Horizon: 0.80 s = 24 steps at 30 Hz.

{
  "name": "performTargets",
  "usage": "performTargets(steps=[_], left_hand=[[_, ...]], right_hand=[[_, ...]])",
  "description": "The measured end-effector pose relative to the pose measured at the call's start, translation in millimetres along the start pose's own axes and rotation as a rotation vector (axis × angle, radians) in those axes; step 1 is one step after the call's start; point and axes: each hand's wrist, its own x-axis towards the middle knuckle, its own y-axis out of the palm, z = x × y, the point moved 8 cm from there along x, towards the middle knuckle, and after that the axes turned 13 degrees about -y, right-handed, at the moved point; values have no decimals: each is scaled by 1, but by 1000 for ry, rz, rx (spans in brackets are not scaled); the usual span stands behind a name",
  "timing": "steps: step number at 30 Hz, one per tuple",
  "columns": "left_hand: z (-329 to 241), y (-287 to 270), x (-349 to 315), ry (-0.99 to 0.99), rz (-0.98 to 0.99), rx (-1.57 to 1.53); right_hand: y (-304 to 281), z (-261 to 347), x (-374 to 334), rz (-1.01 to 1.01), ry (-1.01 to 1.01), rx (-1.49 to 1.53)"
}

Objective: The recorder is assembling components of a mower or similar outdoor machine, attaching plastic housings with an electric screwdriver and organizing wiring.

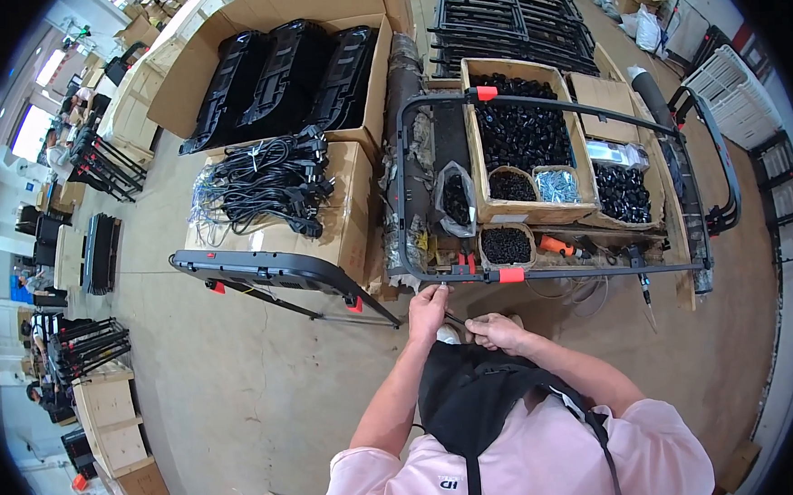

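A black tubular frame (598, 272) with red pads lies across the workbench, its near bar just in front of me. My left hand (429, 313) is closed right below this bar, near the frame's left corner, and its fingertips pinch something too small to make out. Lower and to the right, my right hand (496, 332) is closed on a thin dark cord-like piece (456, 319). That piece spans the gap between both hands; its ends are hidden by the fingers.
A wooden bin of black plastic parts (521, 126) stands inside the frame, beside small baskets of screws (506, 245) and an orange-handled tool (557, 245). Left are bundled black cables (270, 187) on a carton, a black console frame (271, 266) and a box of black covers (282, 82).
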Motion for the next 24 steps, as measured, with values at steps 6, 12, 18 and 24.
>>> performTargets(steps=[6,12,18,24], left_hand=[[0,-4,9,-42,-1,53],[5,-40,0,239,-273,188],[47,-71,-47,150,-226,329],[69,-9,-59,177,285,557]], right_hand=[[10,8,8,17,-3,45],[16,6,20,-25,-31,235],[23,15,42,-47,-171,427],[30,22,48,-88,-236,483]])
